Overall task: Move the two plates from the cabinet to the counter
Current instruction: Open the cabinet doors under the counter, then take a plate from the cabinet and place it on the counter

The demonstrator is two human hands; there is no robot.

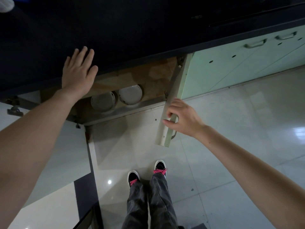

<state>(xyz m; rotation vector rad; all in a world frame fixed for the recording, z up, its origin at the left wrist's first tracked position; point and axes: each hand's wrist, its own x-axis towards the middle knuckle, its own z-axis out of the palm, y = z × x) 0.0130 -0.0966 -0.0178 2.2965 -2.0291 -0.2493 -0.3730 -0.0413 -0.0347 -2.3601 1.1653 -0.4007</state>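
White plates (130, 95) side by side inside cabinet (153, 75); left hand (79, 71) flat on counter (115, 38); right hand (181, 118) gripping door handle (173, 119).

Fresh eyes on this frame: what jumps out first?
Two round white plates lie side by side on the brown shelf of the open cabinet, just under the dark counter edge. The left hand lies flat, fingers spread, on that counter, while the right hand curls around the handle of the open pale green cabinet door. Below, black sneakers with pink laces stand on the glossy floor.
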